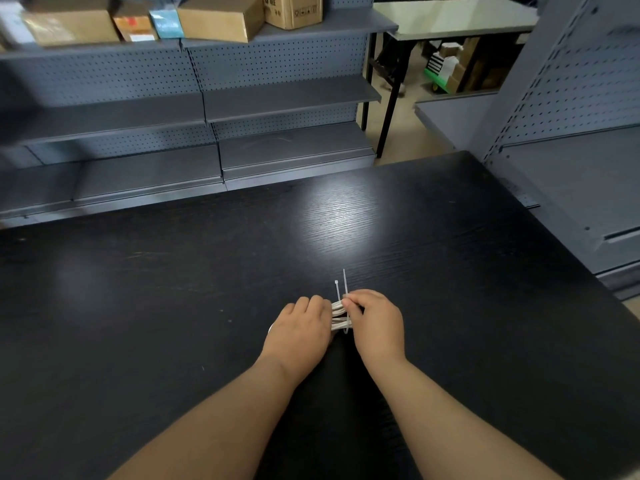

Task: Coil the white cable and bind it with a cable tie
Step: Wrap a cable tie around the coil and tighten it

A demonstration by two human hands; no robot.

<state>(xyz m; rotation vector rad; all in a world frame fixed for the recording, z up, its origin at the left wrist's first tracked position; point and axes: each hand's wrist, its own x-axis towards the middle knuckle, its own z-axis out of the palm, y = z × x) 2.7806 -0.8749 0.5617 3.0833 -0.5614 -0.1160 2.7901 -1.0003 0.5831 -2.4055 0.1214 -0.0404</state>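
1. The white cable (338, 312) is already gathered into a short, flat bundle of several strands. It sits toward the near side of the black table (207, 271), a little right of the table's middle. I cannot tell whether it rests on the tabletop or is held just above it.
2. The left hand (298, 327) covers the bundle's end toward the table's left side, fingers curled down over the strands and gripping them.
3. The right hand (375, 323) takes the end toward the table's right side. Its thumb and forefinger pinch the cable tie (345, 284), and the remaining fingers are curled in.
4. The tie loops around the bundle's middle. Both of its ends stick up toward the table's far edge, the squared head beside the longer tail, and the tail does not look threaded yet.
5. Handling, as a judgement: the cable looks light, soft and springy, so the coil will probably loosen if the left grip eases. It is best held across all strands close beside the tie.
6. The tie looks thin, stiff and slick. Pinching it near the tip should steer it into the head, and a slipped pinch could let it flick away.
7. Grey shelving (287, 98) with cardboard boxes (221, 15) stands beyond the table's far edge.
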